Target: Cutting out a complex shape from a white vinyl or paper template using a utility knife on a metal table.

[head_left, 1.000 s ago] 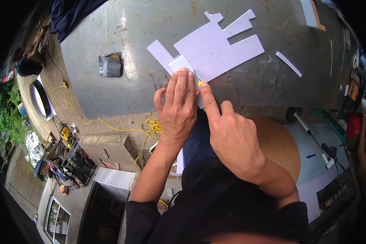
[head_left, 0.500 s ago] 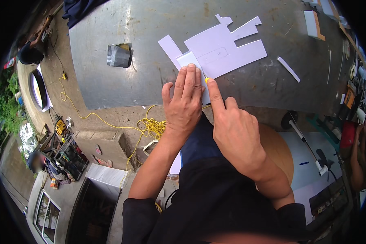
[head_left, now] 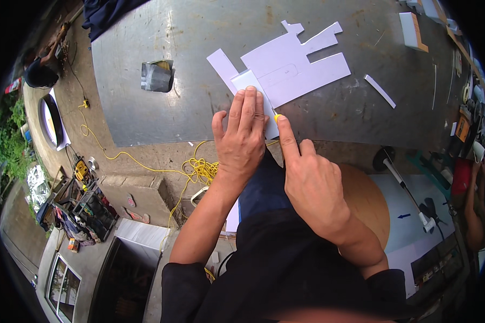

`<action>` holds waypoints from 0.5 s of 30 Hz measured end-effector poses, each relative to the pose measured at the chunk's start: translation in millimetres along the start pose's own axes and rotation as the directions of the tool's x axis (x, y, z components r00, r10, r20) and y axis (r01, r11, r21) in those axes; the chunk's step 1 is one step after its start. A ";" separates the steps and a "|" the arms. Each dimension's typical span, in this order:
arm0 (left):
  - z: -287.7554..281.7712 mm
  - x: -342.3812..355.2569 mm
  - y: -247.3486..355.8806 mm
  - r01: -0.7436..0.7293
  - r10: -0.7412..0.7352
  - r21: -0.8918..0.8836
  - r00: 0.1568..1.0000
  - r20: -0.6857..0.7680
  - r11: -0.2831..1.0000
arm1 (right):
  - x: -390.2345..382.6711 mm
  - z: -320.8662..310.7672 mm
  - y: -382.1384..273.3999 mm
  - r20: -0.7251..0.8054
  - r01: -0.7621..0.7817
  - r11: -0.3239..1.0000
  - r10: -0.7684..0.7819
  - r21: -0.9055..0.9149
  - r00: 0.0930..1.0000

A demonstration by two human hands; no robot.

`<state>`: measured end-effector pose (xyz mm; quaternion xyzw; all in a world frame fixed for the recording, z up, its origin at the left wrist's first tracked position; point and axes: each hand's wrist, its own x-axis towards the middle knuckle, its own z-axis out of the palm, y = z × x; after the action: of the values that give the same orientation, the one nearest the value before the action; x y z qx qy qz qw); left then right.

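My left hand (head_left: 241,134) lies with its fingers outstretched and flat, pressing on a pale straight strip (head_left: 244,78) over the cut white sheet (head_left: 285,64) on the metal table (head_left: 199,37). My right hand (head_left: 312,188) is closed round a yellow-tipped cutter (head_left: 277,117), index finger along its top, with its thin blade against the strip's right edge. Most of the cutter's body is hidden under that hand. A narrow white offcut (head_left: 380,91) rests to the right of the sheet.
A dark wrapped block (head_left: 155,76) sits on the left of the table, dark cloth (head_left: 108,13) at its far-left corner, a white block (head_left: 412,32) at right. Below the near edge lie coiled yellow cord (head_left: 199,169) and a round wooden board (head_left: 366,204). A person (head_left: 43,64) is at the left rim.
My right hand and the cutter have moved down along the strip's edge, toward me, since half a second ago. My left hand stays pressed in about the same spot on the strip.
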<state>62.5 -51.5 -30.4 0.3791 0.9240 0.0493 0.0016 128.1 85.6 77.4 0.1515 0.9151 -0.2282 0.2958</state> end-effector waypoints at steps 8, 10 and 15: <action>2.1 -0.2 -0.1 0.000 0.000 -0.002 1.000 -0.005 1.000 | -6.9 11.1 5.6 -0.069 0.055 0.991 -0.064 -0.125 0.996; 2.7 -0.3 0.1 0.002 -0.002 0.006 1.000 -0.012 1.000 | -7.9 12.1 6.3 -0.073 0.054 0.986 -0.066 -0.157 0.995; 2.2 0.1 0.1 0.003 -0.003 0.006 1.000 -0.017 1.000 | -10.2 12.3 6.5 -0.069 0.053 0.986 -0.065 -0.158 0.995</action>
<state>62.5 -51.1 -32.6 0.3771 0.9248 0.0498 -0.0073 144.6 83.4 72.6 0.1089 0.9446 -0.1587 0.2658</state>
